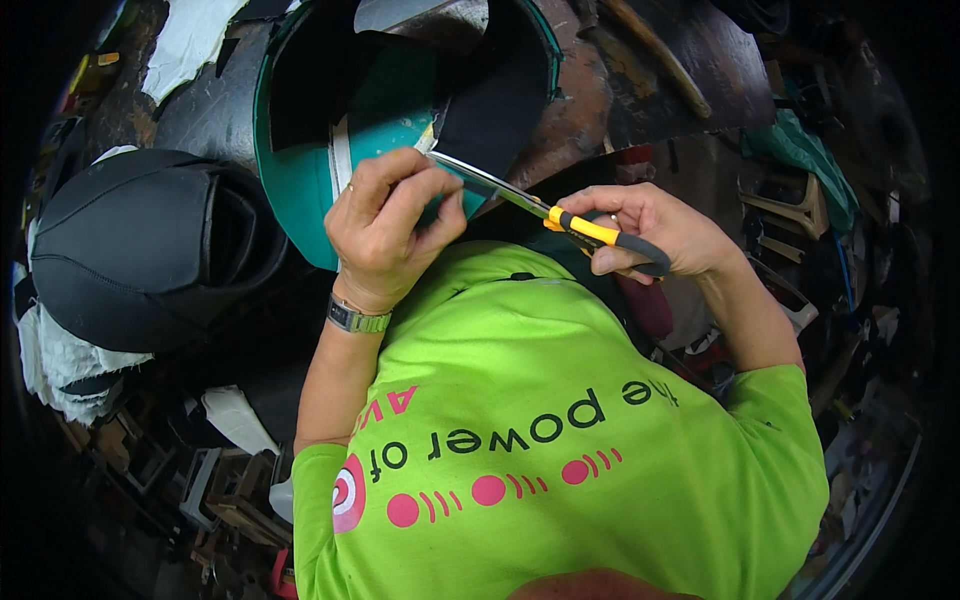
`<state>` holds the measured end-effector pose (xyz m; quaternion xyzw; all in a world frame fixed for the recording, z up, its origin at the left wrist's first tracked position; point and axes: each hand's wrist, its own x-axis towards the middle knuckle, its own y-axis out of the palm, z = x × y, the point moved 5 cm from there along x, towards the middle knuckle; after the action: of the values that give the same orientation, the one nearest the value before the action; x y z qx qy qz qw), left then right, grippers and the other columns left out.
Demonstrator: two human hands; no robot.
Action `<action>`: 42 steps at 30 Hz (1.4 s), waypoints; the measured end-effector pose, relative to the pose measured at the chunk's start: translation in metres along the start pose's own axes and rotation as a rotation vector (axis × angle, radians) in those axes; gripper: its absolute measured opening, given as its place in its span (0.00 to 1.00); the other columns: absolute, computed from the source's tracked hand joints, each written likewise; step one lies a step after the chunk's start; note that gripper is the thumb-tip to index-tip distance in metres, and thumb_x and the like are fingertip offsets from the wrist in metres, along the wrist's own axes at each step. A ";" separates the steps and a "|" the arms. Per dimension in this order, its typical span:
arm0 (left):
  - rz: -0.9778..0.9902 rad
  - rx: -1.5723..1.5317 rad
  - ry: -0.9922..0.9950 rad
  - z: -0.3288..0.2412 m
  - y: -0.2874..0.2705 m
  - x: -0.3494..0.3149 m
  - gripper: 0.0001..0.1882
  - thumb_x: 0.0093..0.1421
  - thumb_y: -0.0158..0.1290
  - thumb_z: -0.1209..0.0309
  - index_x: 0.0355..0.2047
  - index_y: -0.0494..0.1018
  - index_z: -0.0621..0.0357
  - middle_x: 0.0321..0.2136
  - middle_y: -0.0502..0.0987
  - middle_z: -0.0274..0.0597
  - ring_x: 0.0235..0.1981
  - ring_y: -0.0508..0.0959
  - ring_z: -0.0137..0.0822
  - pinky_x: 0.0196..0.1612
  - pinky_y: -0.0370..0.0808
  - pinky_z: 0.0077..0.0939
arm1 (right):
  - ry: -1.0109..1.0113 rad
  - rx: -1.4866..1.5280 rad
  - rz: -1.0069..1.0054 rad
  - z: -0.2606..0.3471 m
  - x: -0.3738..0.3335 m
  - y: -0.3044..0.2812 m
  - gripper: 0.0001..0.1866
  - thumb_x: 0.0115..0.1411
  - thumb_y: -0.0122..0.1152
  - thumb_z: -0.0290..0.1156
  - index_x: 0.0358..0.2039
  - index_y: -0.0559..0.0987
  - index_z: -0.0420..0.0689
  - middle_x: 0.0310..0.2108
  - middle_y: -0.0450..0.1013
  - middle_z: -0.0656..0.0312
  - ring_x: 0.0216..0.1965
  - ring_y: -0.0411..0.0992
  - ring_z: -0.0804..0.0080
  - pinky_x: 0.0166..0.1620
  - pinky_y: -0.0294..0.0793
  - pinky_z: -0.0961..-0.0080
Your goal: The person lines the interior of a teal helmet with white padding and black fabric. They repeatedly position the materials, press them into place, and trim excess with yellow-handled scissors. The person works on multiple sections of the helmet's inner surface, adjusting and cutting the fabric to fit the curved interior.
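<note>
My right hand (665,230) grips a pair of scissors (590,228) with yellow-and-black handles, its fingers at the loops. The metal blades point left and reach the fingertips of my left hand (385,225). That hand is closed in a pinch; what lies between its fingers is hidden, though a small pale scrap shows beside the blade tip. Both hands are over the near edge of a curved green piece with black lining (290,190), which stands on the bench. A white strip (341,160) runs along its green inside, next to my left hand.
A rounded black padded cover (130,250) stands at the left, with white fabric (60,365) under it. White cloth (190,45) lies on the dark worn bench (205,125). A wooden stick (660,55) lies at the far right; green plastic sheeting (805,165) hangs beyond.
</note>
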<state>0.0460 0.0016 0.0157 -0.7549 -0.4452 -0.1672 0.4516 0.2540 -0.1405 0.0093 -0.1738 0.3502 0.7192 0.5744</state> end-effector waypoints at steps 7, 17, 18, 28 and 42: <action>0.488 -0.188 0.181 -0.036 -0.014 0.008 0.09 0.51 0.70 0.70 0.30 0.80 0.55 0.34 0.80 0.36 0.31 0.81 0.37 0.34 0.78 0.29 | -0.372 -0.802 -0.350 0.010 -0.005 -0.003 0.33 0.56 0.72 0.21 0.63 0.75 0.46 0.27 0.72 0.70 0.24 0.66 0.85 0.30 0.66 0.83; -0.137 0.381 0.013 0.006 -0.084 0.072 0.20 0.56 0.69 0.69 0.49 0.81 0.55 0.52 0.76 0.43 0.52 0.78 0.47 0.52 0.78 0.38 | -0.618 -0.313 -0.654 -0.001 -0.008 0.008 0.33 0.59 0.73 0.23 0.64 0.70 0.39 0.37 0.76 0.64 0.37 0.74 0.82 0.44 0.74 0.83; -0.079 0.495 -0.015 0.017 -0.078 0.076 0.23 0.58 0.67 0.67 0.54 0.78 0.54 0.53 0.75 0.44 0.51 0.78 0.49 0.51 0.78 0.40 | -0.665 -0.217 -0.639 0.000 -0.005 0.011 0.33 0.59 0.73 0.23 0.63 0.69 0.38 0.37 0.76 0.64 0.37 0.74 0.82 0.45 0.75 0.83; 0.165 0.278 -0.412 0.013 -0.053 0.069 0.28 0.62 0.58 0.73 0.64 0.67 0.55 0.31 0.82 0.58 0.29 0.84 0.54 0.36 0.79 0.43 | -0.828 -0.321 -0.799 0.038 0.018 0.011 0.31 0.59 0.72 0.21 0.61 0.71 0.38 0.36 0.79 0.63 0.38 0.74 0.84 0.44 0.76 0.82; 0.311 0.344 0.309 -0.039 -0.057 0.123 0.12 0.58 0.64 0.70 0.42 0.80 0.58 0.38 0.81 0.44 0.38 0.83 0.45 0.39 0.79 0.36 | -0.766 -0.177 -0.438 0.097 0.073 -0.027 0.34 0.55 0.74 0.20 0.62 0.73 0.43 0.40 0.82 0.59 0.40 0.79 0.79 0.48 0.77 0.81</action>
<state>0.0721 0.0445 0.1477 -0.6921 -0.2715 -0.1309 0.6558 0.2742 -0.0188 0.0209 -0.0136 0.0044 0.6205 0.7841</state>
